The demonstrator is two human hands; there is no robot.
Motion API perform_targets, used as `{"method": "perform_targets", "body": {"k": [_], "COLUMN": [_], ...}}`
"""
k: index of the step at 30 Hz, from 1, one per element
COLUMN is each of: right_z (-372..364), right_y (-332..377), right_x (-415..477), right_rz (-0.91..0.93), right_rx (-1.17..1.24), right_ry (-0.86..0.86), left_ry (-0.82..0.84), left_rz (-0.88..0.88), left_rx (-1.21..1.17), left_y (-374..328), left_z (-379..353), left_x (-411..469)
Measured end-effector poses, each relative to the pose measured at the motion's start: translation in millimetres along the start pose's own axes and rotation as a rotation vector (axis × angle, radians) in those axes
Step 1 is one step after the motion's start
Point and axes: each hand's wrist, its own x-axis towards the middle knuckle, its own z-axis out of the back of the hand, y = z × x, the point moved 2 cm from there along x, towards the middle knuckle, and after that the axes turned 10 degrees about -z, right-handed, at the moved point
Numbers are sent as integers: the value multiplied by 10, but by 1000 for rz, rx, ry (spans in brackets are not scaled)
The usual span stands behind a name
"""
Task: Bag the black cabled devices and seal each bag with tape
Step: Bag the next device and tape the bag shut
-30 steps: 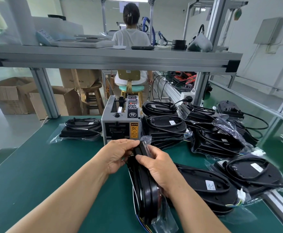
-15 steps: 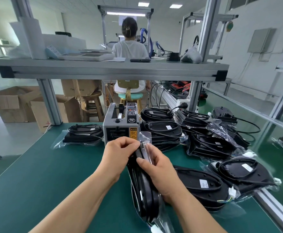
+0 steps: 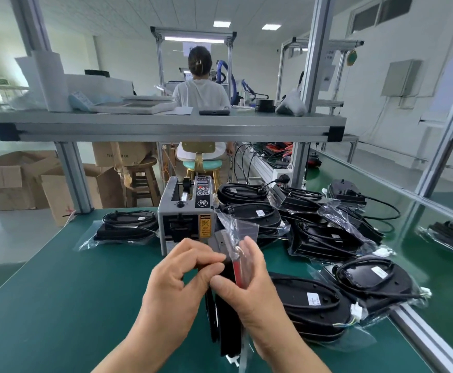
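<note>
A black cabled device (image 3: 226,319) in a clear plastic bag stands on edge on the green table (image 3: 58,305), held between both hands. My left hand (image 3: 182,281) pinches the bag's folded top from the left. My right hand (image 3: 244,286) grips the bagged device from the right, its thumb pressed on the fold. The loose bag flap (image 3: 236,232) sticks up above my fingers. A grey tape dispenser (image 3: 186,219) stands just behind the hands. Whether a tape piece is on my fingers I cannot tell.
One bagged device (image 3: 128,224) lies left of the dispenser. Several bagged devices (image 3: 327,232) are piled to its right, two more (image 3: 308,302) near my right hand. An aluminium rail (image 3: 435,340) edges the table on the right. A person sits beyond the shelf (image 3: 166,125).
The camera has tilted up. Both hands shifted on the bag's top: the left fingers now pinch the fold, and the bag flap stands higher above them.
</note>
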Motion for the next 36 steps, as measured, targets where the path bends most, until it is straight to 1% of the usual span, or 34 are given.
{"method": "perform_targets", "body": {"k": [2, 6, 11, 14, 15, 17, 19, 21, 24, 28, 32, 36], "right_z": [-12, -69, -115, -111, -114, -115, -122, -119, -98, -43, -30, -35], "right_y": [44, 114, 123, 108, 88, 32, -42, -117, -185, -182, -184, -201], "right_x": [-50, -100, -65, 1, 16, 22, -1, -25, -37, -30, -7, -9], "right_rz": [1, 93, 194, 232, 247, 297, 341, 370, 394, 386, 377, 366], "right_rx": [-83, -84, -100, -105, -99, -109, -109, -84, -81, -86, -104, -118], "right_ry": [-2, 65, 26, -30, -48, -96, -128, -141, -171, -228, -236, -225], "left_ry": [18, 26, -16, -19, -46, -175, -364, -479, -497, -490, -532, -598], "left_rz": [-18, -45, 61, 89, 110, 214, 413, 625, 862, 1081, 1218, 1279], "left_rx": [-1, 2, -49, -80, -111, -173, -225, -267, -311, -383, -461, -485], "left_y": [-58, -153, -205, -212, -186, -39, 238, 583, 1032, 1421, 1642, 1765], "left_z": [22, 58, 94, 94, 101, 134, 192, 246, 236, 110, 14, -26], "left_x": [-57, -126, -135, -72, -49, 8, 81, 161, 288, 456, 602, 639]}}
